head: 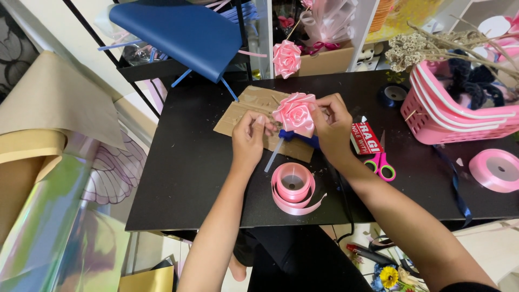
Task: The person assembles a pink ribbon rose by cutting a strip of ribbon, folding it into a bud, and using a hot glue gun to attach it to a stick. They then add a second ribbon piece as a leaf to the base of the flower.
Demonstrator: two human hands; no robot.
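A pink ribbon rose (295,112) is held between both hands over a piece of brown cardboard (240,116) on the black table (189,173). My left hand (250,139) pinches its left edge. My right hand (333,125) grips its right side. Under the rose lies a blue glue gun (300,139) with a pale glue stick (273,156) poking out toward me. A roll of pink ribbon (293,186) sits just in front of my hands, its loose end curling right.
Pink-handled scissors (381,161) and a red glue package (366,137) lie right of my right hand. A pink basket (451,116) with dried flowers stands at the far right, another pink ribbon roll (496,170) near it. A finished pink rose (286,58) sits behind; wrapping sheets are stacked at left.
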